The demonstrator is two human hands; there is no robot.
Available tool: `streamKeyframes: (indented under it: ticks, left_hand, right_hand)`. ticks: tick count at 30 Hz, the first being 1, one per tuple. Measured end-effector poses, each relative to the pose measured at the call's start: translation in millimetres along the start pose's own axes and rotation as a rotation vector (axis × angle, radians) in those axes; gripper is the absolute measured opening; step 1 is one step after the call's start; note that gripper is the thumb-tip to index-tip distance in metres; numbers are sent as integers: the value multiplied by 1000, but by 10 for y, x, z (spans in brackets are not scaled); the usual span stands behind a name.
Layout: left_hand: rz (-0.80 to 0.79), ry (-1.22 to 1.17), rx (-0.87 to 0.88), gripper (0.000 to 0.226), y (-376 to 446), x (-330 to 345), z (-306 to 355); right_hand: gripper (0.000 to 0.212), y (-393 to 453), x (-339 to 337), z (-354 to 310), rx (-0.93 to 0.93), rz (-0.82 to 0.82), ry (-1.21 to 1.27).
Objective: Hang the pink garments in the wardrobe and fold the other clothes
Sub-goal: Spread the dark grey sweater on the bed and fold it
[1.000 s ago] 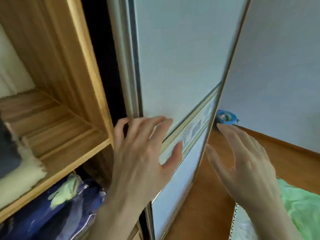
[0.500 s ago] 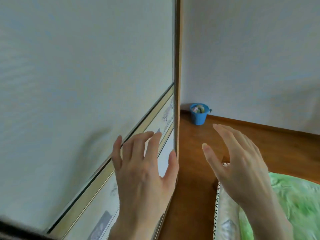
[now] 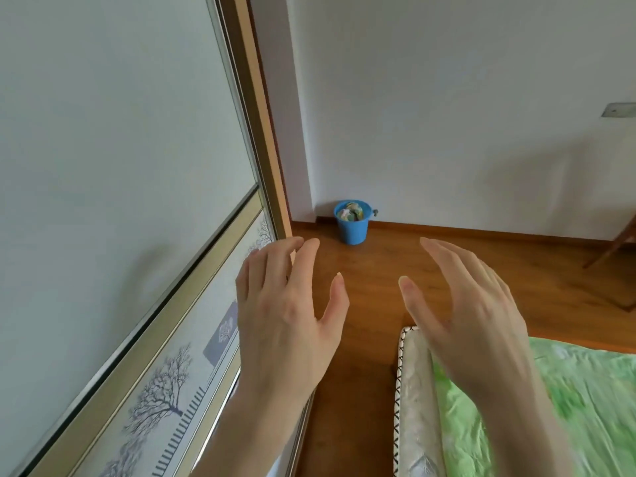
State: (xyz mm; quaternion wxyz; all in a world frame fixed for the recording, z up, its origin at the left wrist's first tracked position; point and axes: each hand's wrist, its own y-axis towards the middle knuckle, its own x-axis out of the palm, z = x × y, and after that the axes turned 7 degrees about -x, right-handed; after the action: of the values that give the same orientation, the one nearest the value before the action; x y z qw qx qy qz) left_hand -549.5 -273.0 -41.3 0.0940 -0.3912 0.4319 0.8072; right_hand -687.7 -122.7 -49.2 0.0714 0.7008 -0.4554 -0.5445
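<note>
The wardrobe's white sliding door (image 3: 113,160) fills the left of the head view, with a gold band and a tree pattern low down. My left hand (image 3: 289,318) hovers by the door's right edge, fingers spread, holding nothing. My right hand (image 3: 471,311) is raised over the wooden floor, fingers apart and empty. No garment is in either hand, and no pink garment is in sight. The wardrobe's inside is hidden behind the door.
A bed with a green sheet (image 3: 557,414) and a mattress corner (image 3: 413,390) sits at the lower right. A blue bucket (image 3: 352,223) with crumpled items stands in the corner by the white wall. A wooden chair leg (image 3: 616,246) shows at the right edge.
The view has swung right, away from the open wardrobe shelves to the door's face and the room. My left hand has come off the door; both hands stay open.
</note>
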Motion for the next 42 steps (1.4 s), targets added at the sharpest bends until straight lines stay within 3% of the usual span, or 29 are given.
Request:
streamKeyframes:
  ticks: [7,17,27,34,42]
  left_hand:
    - [-42,-100,30,48,812,1002,50]
    - [-52,-369,125,44,2633,2531,376]
    - [-261,-497,219,46,3561,3866,1029]
    - [-323,-531,348,48,4242,4953,1532]
    - [-376,-496,569,46,5097,6180,2541]
  right_hand:
    - [56,768,410,579,29,12,-60]
    - [51,2384,934,1470,119,50,-241]
    - [54,3143,1292,2426,298,60,-355]
    - [57,3750,1527,3462,449,164,-416]
    - [61,4527,1550,4882,624,246,-442]
